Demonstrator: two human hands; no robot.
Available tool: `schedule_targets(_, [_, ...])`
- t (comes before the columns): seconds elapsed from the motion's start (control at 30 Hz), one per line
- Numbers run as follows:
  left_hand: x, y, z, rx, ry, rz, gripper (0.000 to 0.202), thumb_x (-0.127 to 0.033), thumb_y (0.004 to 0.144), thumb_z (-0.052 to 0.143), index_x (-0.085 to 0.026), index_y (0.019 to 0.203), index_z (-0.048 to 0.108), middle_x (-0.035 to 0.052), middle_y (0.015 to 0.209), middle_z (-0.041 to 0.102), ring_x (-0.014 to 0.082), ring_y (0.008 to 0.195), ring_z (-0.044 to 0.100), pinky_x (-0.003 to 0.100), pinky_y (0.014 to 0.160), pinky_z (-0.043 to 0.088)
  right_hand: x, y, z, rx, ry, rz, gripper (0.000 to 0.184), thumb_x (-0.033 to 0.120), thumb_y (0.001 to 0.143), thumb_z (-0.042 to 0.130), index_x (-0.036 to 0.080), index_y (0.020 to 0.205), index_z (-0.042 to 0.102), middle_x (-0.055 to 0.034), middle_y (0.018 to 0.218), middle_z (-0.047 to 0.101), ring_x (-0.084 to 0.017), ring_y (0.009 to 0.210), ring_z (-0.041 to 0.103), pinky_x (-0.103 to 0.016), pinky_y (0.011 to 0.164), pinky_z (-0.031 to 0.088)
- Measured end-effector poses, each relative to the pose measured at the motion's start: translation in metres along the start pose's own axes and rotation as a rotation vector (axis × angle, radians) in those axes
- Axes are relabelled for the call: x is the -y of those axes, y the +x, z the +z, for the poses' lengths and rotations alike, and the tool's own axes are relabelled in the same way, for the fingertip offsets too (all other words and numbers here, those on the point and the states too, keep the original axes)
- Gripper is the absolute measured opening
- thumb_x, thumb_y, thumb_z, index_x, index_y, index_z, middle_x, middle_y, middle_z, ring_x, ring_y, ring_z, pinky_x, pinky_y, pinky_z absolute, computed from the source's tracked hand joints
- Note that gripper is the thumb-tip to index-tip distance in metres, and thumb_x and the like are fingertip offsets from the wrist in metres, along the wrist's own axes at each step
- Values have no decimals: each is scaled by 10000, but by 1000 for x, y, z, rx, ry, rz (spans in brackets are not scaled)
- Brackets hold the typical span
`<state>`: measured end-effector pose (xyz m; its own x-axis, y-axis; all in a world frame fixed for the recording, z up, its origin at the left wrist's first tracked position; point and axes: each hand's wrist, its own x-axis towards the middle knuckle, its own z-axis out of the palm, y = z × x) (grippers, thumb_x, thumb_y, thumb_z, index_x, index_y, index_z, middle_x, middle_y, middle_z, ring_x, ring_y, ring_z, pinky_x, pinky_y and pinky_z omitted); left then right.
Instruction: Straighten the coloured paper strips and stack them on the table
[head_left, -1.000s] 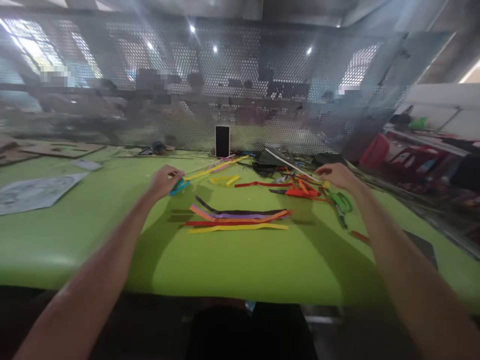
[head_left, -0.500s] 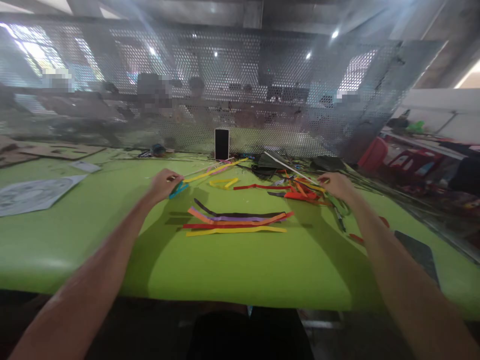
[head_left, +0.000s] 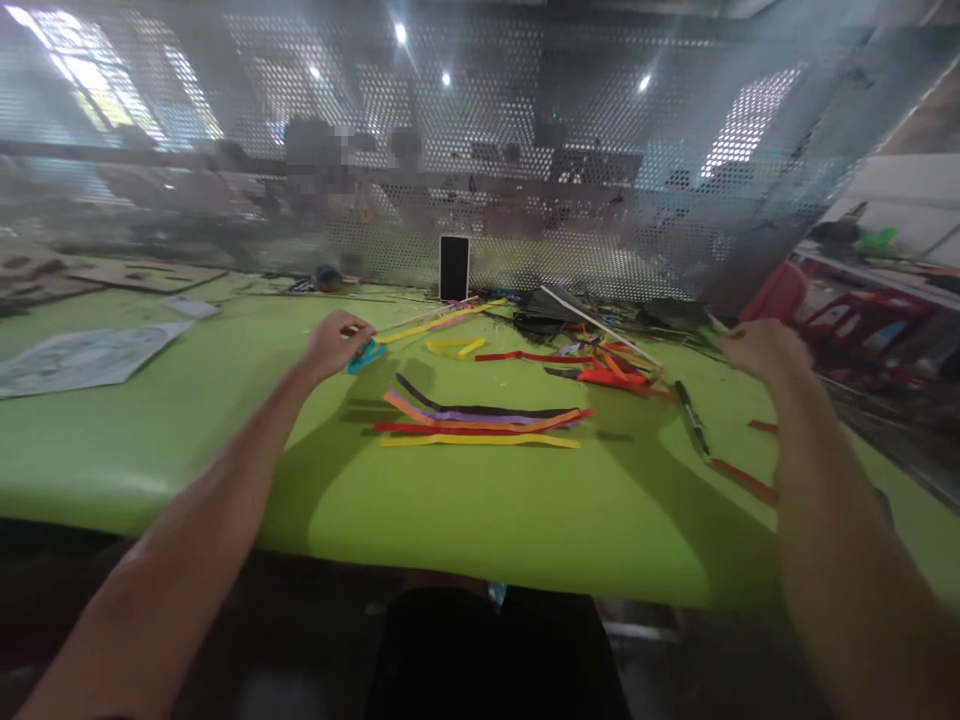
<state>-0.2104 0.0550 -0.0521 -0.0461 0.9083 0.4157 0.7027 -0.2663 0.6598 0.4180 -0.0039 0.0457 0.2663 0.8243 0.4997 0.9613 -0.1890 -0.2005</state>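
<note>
Clearly, the nearer of the two hands to the long yellow strip (head_left: 442, 321) is the left hand (head_left: 334, 345): the strip's near end meets or lies just beside its fingertips, and its long axis slants away from them, rightward and toward the far side of the table (head_left: 487, 520). The left thumb and fingers are drawn together there, but I cannot tell whether they pinch the yellow strip, the folded blue strip (head_left: 366, 357) right under them, or neither. The right hand (head_left: 769, 350) is well apart from that strip, far off on the other side, its fingers bent inward beside a blurred green object (head_left: 709, 335); whether it grasps this is too smeared to say. Between the hands, and nearer the body than either, several strips lie roughly side by side, their long axes running from the left hand's side to the right's: a black strip (head_left: 510, 412) farthest off, then purple, orange and red ones, and a short yellow strip (head_left: 480, 439) nearest the body. To the left of the right hand sits a tangled pile (head_left: 615, 375) of mostly red and orange pieces, with a dark pen-like tool (head_left: 691, 420) between the pile and the right forearm.
</note>
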Motion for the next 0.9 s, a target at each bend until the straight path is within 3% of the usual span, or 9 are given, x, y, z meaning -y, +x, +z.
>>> schedule_targets(0.07, [-5,-1,-1,-21,1,25,324,-448,775,564,-144,807,673,80,909,597,181,760,603,301,655,535,12,-3,-14,-111,-72,147,260,179,787,626,57,951,788,-370,944,681,-383,833,639,-489,667,396])
schedule_targets(0.13, [-14,-3,-1,-46,5,71,306,-440,769,578,-153,791,682,80,878,603,190,779,599,325,721,543,32,-9,-24,-244,-74,157,390,204,882,513,122,1212,703,-319,1187,647,-352,989,623,-472,753,412])
schedule_targets(0.23, [-37,-5,-2,-71,-43,154,287,-424,793,590,-165,845,705,87,926,634,200,867,609,325,788,544,74,-23,-25,-388,28,-170,358,141,879,498,158,1176,697,-206,1128,671,-268,1029,587,-380,836,429])
schedule_targets(0.33, [-77,-5,1,-53,-121,184,351,-465,845,560,-161,950,699,88,983,666,176,828,637,303,740,562,123,-43,-15,-322,108,-582,375,74,859,464,92,1147,702,-181,1027,656,-271,995,550,-385,888,436])
schedule_targets(0.4, [-110,-6,5,116,-327,204,414,-493,865,594,-142,1065,679,99,982,692,185,843,660,329,765,572,157,-60,-8,-251,108,-700,327,89,891,467,165,1039,748,-115,911,656,-263,922,530,-394,887,423])
schedule_targets(0.5, [-157,-8,13,442,-412,301,476,-518,932,564,-145,1219,633,130,1104,701,213,971,674,346,809,565,204,-84,-3,-161,85,-822,370,54,914,427,119,1107,736,-149,925,650,-290,943,509,-395,815,412])
schedule_targets(0.6, [-185,-11,20,527,-346,415,467,-506,924,611,-172,1250,629,125,1183,698,214,1043,664,325,851,536,238,-99,-5,-175,57,-868,375,94,958,418,157,1172,720,-130,927,660,-272,904,528,-365,760,393])
schedule_targets(0.77, [-175,-15,20,638,-353,385,407,-532,897,630,-141,806,701,59,716,702,155,679,647,283,675,504,255,-106,-3,-151,55,-851,371,147,992,419,201,1251,679,-101,960,678,-242,838,546,-342,701,356])
schedule_targets(0.9, [-147,-10,15,633,-297,361,343,-491,858,684,-164,756,670,6,602,630,120,540,567,251,555,447,246,-101,9,-136,-42,-914,300,150,976,444,139,1135,698,-126,924,691,-290,958,540,-385,787,354])
